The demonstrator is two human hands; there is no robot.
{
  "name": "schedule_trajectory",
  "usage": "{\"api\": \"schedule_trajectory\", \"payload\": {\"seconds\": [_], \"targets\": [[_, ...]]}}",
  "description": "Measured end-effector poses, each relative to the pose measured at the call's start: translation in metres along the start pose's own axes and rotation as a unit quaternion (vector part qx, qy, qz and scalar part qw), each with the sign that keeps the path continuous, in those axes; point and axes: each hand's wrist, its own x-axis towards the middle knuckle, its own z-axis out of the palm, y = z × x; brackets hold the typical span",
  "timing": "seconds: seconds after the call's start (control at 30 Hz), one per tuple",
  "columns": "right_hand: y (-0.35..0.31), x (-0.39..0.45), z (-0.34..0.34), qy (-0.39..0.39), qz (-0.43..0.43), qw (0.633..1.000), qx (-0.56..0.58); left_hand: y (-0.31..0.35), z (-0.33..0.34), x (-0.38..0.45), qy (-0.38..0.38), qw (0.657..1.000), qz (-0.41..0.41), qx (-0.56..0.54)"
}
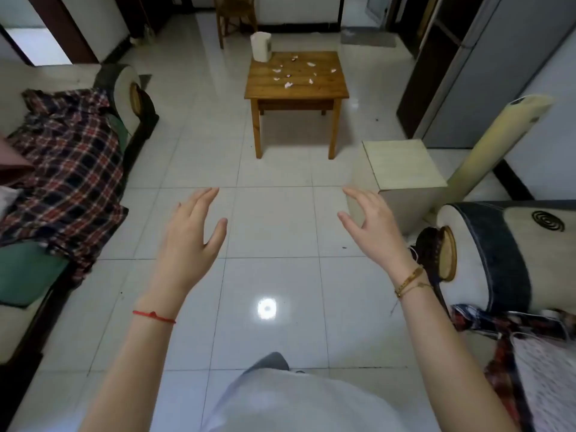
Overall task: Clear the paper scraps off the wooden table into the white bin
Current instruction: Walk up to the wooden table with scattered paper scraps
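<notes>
A small wooden table (265, 88) stands far ahead on the tiled floor. Several white paper scraps (288, 85) lie scattered over its top. The white bin (260, 46) stands upright on the table's far left corner. My left hand (190, 235) and my right hand (371, 222) are held out in front of me over the floor, well short of the table. Both hands hold nothing and their fingers are spread.
A sofa with a plaid blanket (68, 157) runs along the left. Another sofa arm (486, 244) is at the right, with a cream box (402, 169) and a leaning pale roll (495, 141) beyond it. A wooden chair (235, 14) stands behind the table.
</notes>
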Motion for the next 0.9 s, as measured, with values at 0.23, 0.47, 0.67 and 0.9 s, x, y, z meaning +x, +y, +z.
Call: {"api": "schedule_trajectory", "payload": {"seconds": [0.23,0.47,0.67,0.9], "targets": [[0.019,0.031,0.019,-0.020,0.008,1.000,-0.002,-0.017,0.024,0.024,0.005,1.000,-0.029,0.002],[0.044,0.123,0.054,-0.036,0.012,0.999,-0.007,-0.058,0.061,0.111,0.001,0.999,-0.045,0.002],[0.056,0.247,0.085,-0.035,0.022,0.999,0.003,-0.104,0.074,0.228,-0.002,0.999,-0.048,-0.011],[0.067,0.385,0.110,-0.019,0.028,0.999,-0.003,-0.149,0.080,0.364,-0.022,0.999,-0.038,-0.004]]}}
